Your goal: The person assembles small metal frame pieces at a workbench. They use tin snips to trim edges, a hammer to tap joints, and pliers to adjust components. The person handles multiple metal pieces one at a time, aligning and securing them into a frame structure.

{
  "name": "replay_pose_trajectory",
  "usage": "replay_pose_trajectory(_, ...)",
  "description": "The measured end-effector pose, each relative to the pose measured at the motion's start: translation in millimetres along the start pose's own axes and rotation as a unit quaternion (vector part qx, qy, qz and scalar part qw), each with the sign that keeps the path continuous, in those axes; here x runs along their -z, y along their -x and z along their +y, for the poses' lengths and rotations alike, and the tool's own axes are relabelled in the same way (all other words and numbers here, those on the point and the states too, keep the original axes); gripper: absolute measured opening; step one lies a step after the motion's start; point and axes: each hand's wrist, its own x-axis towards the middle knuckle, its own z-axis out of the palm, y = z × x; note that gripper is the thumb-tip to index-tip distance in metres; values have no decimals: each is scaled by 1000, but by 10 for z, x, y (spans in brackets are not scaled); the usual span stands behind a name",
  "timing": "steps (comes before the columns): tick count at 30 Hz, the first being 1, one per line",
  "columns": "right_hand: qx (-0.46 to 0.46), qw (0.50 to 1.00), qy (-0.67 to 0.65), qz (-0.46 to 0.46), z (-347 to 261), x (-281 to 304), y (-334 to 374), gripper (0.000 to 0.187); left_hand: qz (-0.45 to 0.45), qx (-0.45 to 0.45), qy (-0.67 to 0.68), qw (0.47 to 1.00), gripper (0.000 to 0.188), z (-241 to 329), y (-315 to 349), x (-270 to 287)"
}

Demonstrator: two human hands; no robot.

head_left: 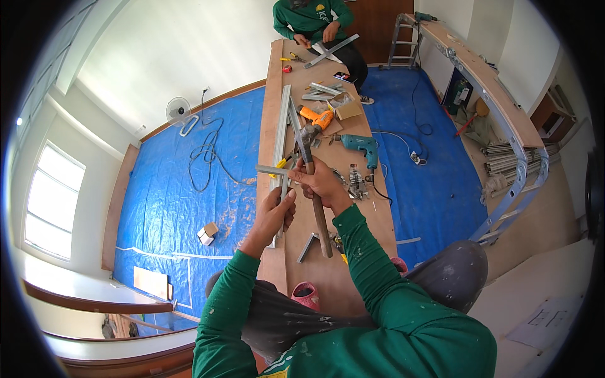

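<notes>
My left hand [272, 217] is closed round the upright leg of a short grey metal channel piece [271, 169], whose other leg points left. In my right hand [328, 186] is a hammer [321, 223], gripped partway up its wooden handle with the head at the top. The right thumb and fingertips lie close to the corner of the metal piece; whether they press on it I cannot tell. Below both hands is a long wooden board [340, 277]. Long metal channels [282, 126] lie on it beyond my left hand, and a teal corded drill [359, 145] lies to the right of the hammer.
An orange power tool [318, 118], a cardboard box [348, 108] and loose screws [357, 184] are further along the board. A person [315, 22] at the far end holds crossed metal channels [329, 53]. Blue sheeting [164, 208] covers the floor. A trestle plank [485, 82] stands right.
</notes>
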Motion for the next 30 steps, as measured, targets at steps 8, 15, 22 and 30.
replay_pose_trajectory(8, 1, 1000, 11, 0, -24, -6, 4, 43, -9, 1, 11, 1000, 37, -7, 4, -3)
replay_pose_trajectory(15, -7, 1000, 18, 5, 7, 15, -8, 44, 5, 9, -25, 1000, 45, -12, -7, -25)
replay_pose_trajectory(22, -6, 999, 33, 7, -2, 34, -7, 44, -2, 7, -36, 999, 43, -1, -5, -36)
replay_pose_trajectory(30, -10, 997, 65, 28, 45, 31, 56, 43, -52, 1, 40, 998, 41, -94, 62, 46)
